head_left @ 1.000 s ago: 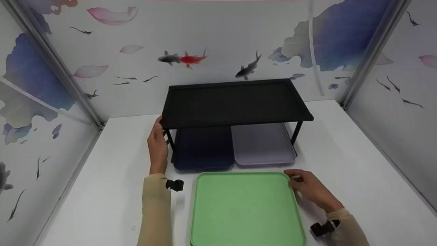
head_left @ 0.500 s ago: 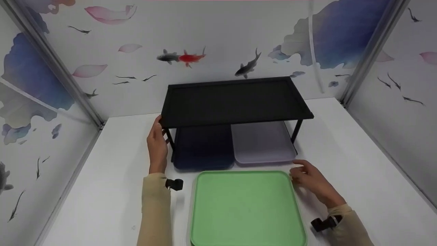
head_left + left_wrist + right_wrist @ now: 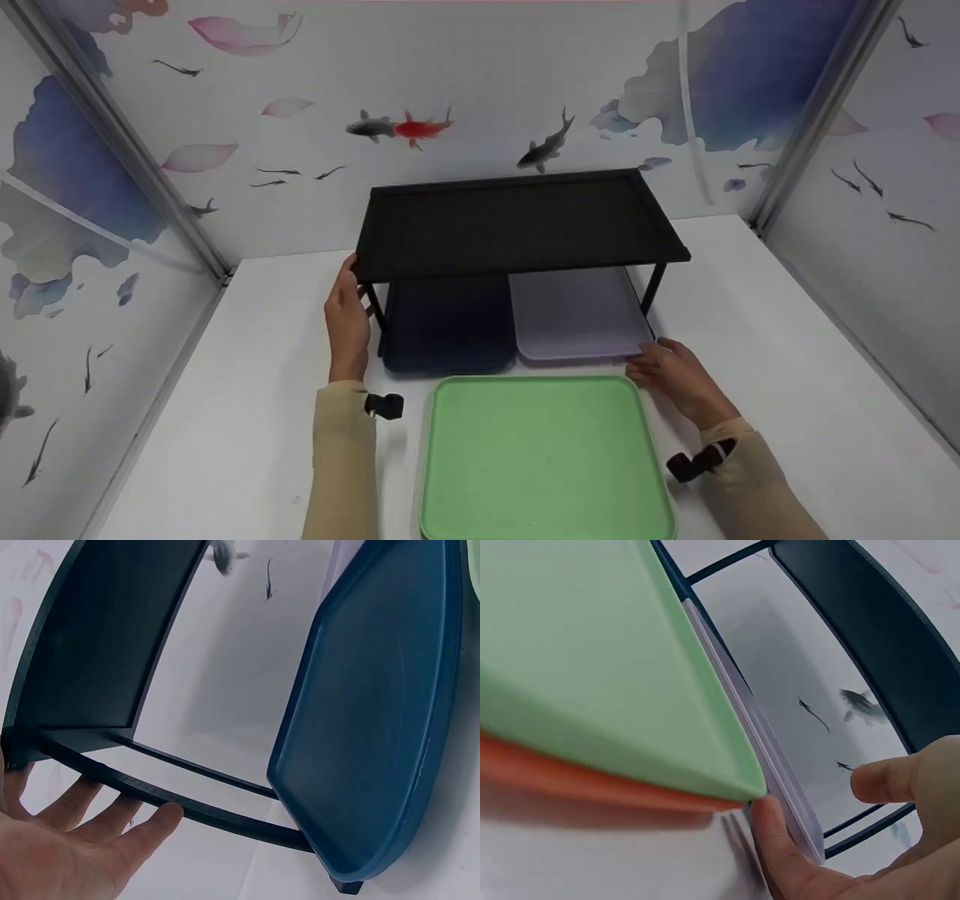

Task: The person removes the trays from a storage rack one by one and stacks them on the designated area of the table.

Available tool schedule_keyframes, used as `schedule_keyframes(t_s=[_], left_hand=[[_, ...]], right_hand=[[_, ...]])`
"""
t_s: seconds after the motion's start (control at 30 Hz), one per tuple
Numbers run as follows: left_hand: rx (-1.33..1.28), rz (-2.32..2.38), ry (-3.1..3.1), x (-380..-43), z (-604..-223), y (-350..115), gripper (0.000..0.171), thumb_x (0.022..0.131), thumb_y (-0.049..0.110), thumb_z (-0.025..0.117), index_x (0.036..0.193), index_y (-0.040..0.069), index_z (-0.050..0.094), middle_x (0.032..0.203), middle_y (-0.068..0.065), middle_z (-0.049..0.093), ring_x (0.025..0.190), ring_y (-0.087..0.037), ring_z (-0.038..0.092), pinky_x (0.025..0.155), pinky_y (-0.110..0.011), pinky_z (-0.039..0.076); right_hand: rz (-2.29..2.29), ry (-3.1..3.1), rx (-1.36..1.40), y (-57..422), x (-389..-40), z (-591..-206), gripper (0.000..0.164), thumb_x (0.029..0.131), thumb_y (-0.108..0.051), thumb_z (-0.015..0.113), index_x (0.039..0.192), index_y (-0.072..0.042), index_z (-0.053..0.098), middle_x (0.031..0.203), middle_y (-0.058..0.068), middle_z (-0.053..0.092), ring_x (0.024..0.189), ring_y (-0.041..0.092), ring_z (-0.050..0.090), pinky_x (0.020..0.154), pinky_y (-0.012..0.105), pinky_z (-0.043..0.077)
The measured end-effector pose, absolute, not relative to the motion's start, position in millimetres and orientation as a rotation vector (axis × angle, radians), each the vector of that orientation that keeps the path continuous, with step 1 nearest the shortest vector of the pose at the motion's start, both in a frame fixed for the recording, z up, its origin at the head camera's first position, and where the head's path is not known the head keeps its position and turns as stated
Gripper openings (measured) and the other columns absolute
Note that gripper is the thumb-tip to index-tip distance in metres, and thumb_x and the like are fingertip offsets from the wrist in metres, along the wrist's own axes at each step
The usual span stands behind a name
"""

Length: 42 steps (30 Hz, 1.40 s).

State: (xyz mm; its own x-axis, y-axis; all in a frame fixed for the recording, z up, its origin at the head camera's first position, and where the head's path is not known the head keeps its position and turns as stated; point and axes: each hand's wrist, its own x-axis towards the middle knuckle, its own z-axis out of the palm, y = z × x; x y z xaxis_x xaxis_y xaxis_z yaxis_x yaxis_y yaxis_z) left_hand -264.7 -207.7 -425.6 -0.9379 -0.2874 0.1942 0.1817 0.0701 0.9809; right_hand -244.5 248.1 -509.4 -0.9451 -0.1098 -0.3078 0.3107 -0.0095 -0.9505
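Note:
A black shelf rack (image 3: 517, 225) stands on legs at the back. My left hand (image 3: 346, 322) holds its left front corner; in the left wrist view the fingers (image 3: 112, 829) lie along the leg. Beneath the rack are a navy blue tray (image 3: 450, 322) on the left and a lavender tray (image 3: 577, 315) on the right, side by side. My right hand (image 3: 679, 379) is at the lavender tray's front right corner, its thumb (image 3: 889, 778) spread wide from the fingers. In front lies a green tray (image 3: 547, 457), stacked over an orange tray (image 3: 607, 780).
The white table (image 3: 225, 420) is bounded by a back wall (image 3: 465, 67) and side walls printed with fish and petals. Metal posts (image 3: 817, 127) mark the rear corners. A small black camera (image 3: 386, 406) sits on each wrist.
My right hand has left the green tray's far right corner and moved up to the lavender tray's front corner. The left hand stays at the rack; the trays have not visibly moved.

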Motion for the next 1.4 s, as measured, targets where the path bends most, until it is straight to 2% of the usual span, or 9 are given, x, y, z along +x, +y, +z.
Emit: schedule_keyframes(t_s=[0.33,0.47,0.7,0.87,0.93,1.0,1.07,1.17,1.4], left_hand=[[0.106,-1.942,-2.015,-265.0,-426.7,-207.8,0.051,0.114,0.038,0.030,0.160,0.019,0.037,0.164,-0.008,0.037,0.149,-0.033,0.037,0.115,-0.057,0.039],[0.101,-1.950,-2.013,-265.2,-426.7,-207.6,0.051,0.114,0.038,0.030,0.160,0.019,0.038,0.163,-0.008,0.038,0.148,-0.034,0.038,0.114,-0.058,0.039],[0.092,-1.943,-2.011,-265.2,-426.9,-208.0,0.050,0.114,0.037,0.030,0.160,0.018,0.037,0.163,-0.009,0.037,0.149,-0.035,0.037,0.114,-0.059,0.039],[0.081,-1.940,-2.016,-264.0,-427.8,-208.3,0.050,0.114,0.035,0.029,0.160,0.017,0.037,0.165,-0.008,0.035,0.148,-0.034,0.037,0.114,-0.058,0.040],[0.081,-1.942,-2.015,-263.6,-427.9,-208.5,0.050,0.114,0.036,0.029,0.160,0.018,0.038,0.165,-0.008,0.034,0.148,-0.034,0.037,0.114,-0.058,0.040],[0.083,-1.942,-2.011,-263.8,-427.8,-209.0,0.050,0.114,0.037,0.029,0.160,0.018,0.038,0.165,-0.008,0.034,0.148,-0.034,0.036,0.114,-0.058,0.039],[0.082,-1.942,-2.012,-264.1,-427.5,-209.1,0.050,0.114,0.037,0.029,0.160,0.018,0.038,0.165,-0.008,0.034,0.149,-0.035,0.036,0.114,-0.059,0.039],[0.079,-1.941,-2.013,-264.7,-427.4,-209.4,0.050,0.114,0.036,0.029,0.160,0.018,0.037,0.166,-0.008,0.033,0.149,-0.034,0.035,0.114,-0.058,0.039],[0.076,-1.928,-2.015,-265.0,-428.0,-209.8,0.049,0.114,0.034,0.029,0.160,0.017,0.038,0.166,-0.007,0.032,0.150,-0.032,0.035,0.115,-0.057,0.038]], right_hand=[[-2.140,1.761,0.331,242.3,-255.2,-510.9,0.068,0.109,-0.025,0.048,0.154,0.015,0.017,0.106,0.012,0.063,0.090,0.012,0.071,0.088,0.021,0.057],[-2.179,1.685,0.392,240.1,-258.0,-509.5,0.052,0.109,-0.024,0.050,0.141,0.015,0.036,0.097,0.010,0.066,0.087,0.013,0.072,0.086,0.020,0.057],[-2.353,1.446,0.367,236.0,-259.8,-502.7,0.029,0.109,-0.017,0.051,0.123,0.009,0.050,0.100,0.013,0.067,0.094,0.018,0.072,0.093,0.025,0.056],[-2.452,1.337,0.365,231.2,-258.5,-498.6,0.019,0.109,-0.014,0.050,0.108,0.003,0.058,0.093,0.012,0.070,0.088,0.015,0.074,0.079,0.019,0.058],[-2.476,1.340,0.370,228.4,-258.9,-496.6,0.016,0.109,-0.012,0.049,0.114,0.002,0.054,0.093,0.011,0.069,0.088,0.014,0.074,0.078,0.018,0.058],[-2.487,1.370,0.370,225.6,-260.0,-495.1,0.033,0.109,-0.009,0.047,0.138,0.004,0.042,0.102,0.012,0.065,0.091,0.013,0.072,0.086,0.019,0.057],[-2.482,1.417,0.370,223.6,-260.9,-494.4,0.058,0.109,-0.008,0.044,0.159,-0.004,0.015,0.118,0.014,0.057,0.097,0.013,0.070,0.096,0.022,0.054],[-2.466,1.471,0.360,222.1,-261.3,-495.4,0.081,0.109,-0.007,0.041,0.163,-0.019,-0.019,0.134,0.015,0.042,0.104,0.011,0.066,0.104,0.024,0.050],[-2.432,1.527,0.335,221.0,-259.9,-500.3,0.082,0.110,-0.008,0.039,0.162,-0.032,-0.020,0.161,0.023,0.015,0.109,0.010,0.063,0.103,0.024,0.050]])
